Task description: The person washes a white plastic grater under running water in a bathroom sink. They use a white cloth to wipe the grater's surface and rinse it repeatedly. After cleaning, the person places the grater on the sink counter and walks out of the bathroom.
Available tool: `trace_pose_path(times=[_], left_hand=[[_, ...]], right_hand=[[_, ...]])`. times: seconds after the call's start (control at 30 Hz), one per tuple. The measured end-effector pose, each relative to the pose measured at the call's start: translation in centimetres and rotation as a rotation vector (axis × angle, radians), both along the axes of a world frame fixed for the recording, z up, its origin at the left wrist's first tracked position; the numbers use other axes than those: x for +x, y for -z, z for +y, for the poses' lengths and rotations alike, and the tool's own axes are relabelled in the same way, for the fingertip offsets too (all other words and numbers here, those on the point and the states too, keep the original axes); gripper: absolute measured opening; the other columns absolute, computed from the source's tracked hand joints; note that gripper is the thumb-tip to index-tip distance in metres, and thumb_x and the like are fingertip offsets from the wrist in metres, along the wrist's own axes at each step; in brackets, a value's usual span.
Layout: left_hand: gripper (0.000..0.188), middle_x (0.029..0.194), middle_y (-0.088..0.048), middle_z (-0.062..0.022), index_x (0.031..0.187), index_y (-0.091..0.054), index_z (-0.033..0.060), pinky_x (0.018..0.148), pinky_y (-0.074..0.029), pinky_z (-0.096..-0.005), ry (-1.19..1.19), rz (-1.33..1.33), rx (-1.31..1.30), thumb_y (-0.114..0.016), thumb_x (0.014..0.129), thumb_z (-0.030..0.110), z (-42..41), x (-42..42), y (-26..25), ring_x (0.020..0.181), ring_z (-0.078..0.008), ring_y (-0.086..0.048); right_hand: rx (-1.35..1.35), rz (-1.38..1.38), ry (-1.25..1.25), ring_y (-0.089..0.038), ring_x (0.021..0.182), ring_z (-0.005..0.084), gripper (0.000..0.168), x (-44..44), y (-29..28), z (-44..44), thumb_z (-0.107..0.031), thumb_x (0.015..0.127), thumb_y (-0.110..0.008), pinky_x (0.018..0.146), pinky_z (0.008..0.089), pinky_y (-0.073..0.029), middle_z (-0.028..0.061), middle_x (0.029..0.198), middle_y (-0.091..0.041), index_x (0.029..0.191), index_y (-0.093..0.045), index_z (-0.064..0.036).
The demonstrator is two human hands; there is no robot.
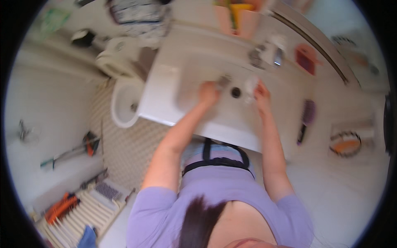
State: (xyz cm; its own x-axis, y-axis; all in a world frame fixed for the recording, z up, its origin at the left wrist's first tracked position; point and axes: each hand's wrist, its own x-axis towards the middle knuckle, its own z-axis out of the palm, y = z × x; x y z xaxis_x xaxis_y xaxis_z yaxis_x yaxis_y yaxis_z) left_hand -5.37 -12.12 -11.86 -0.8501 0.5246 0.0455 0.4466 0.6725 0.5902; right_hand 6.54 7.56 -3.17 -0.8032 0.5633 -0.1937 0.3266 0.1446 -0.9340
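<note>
Both hands are over the basin of a white washbasin (167, 80), one on each side of its dark drain hole (236, 92). My left hand (209, 93) is closed around a small greyish object (223, 81), too blurred to name. On the other side, my right hand (262, 94) grips a white, crumpled-looking thing (250, 86); whether it is cloth, plastic or foam I cannot tell. Behind the drain, a chrome tap (257, 56) rises from the basin's back rim.
A pink holder (237, 21) with upright items stands behind the basin. A purple hairbrush (307, 116) and a headband (345, 144) lie to the right. Left of the basin are a toilet (127, 100) and a tiled floor (124, 142). A towel radiator (88, 206) is at lower left.
</note>
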Motion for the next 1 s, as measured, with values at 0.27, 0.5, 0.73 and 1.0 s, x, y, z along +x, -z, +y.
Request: trace_pose_path(times=[0.27,0.5,0.73,1.0], left_hand=[[0.027,0.077,-0.064,-0.0100,0.093,-0.061,0.0002,0.063,-0.048,-0.0312,0.112,-0.916,0.803,-0.057,0.085,0.026,8.7,4.7,-6.8,0.068,-0.0172,-0.060],[0.032,0.088,-0.063,-0.0085,0.093,-0.063,0.0016,0.071,-0.045,-0.0332,0.212,-0.938,0.661,-0.051,0.088,0.031,8.2,3.6,-8.4,0.080,-0.0162,-0.055],[0.034,0.079,-0.062,-0.0051,0.093,-0.066,0.0041,0.060,-0.042,-0.0253,0.108,-1.069,0.676,-0.052,0.085,0.034,8.4,2.0,-10.0,0.071,-0.0132,-0.055],[0.022,0.099,-0.061,-0.0093,0.108,-0.055,-0.0020,0.076,-0.049,-0.0315,-0.055,-1.346,1.037,-0.047,0.093,0.012,8.4,1.4,-12.5,0.086,-0.0171,-0.060]], right_hand=[[-0.094,0.004,-0.118,-0.057,0.096,0.0123,0.058,0.3,-3.8,-3.5,0.003,0.081,-0.052,0.075,0.0236,-0.048,0.0055,0.127,-0.050,0.136,-0.039,-0.009],[0.030,-0.007,-0.004,-0.058,0.083,0.0112,0.056,0.7,-3.8,-0.7,-0.004,0.076,-0.067,0.069,0.0233,-0.048,0.0095,0.114,-0.058,0.128,-0.049,-0.003],[0.254,0.093,0.174,-0.060,0.078,0.0094,0.024,-0.4,-4.9,-0.7,-0.003,0.078,-0.066,0.071,0.0221,-0.047,0.0055,0.091,-0.067,0.102,-0.065,0.000],[0.101,0.412,0.483,-0.062,0.086,0.0137,0.017,1.3,-6.6,2.3,0.007,0.079,-0.060,0.077,0.0234,-0.048,0.0084,0.092,-0.066,0.095,-0.065,0.001]])
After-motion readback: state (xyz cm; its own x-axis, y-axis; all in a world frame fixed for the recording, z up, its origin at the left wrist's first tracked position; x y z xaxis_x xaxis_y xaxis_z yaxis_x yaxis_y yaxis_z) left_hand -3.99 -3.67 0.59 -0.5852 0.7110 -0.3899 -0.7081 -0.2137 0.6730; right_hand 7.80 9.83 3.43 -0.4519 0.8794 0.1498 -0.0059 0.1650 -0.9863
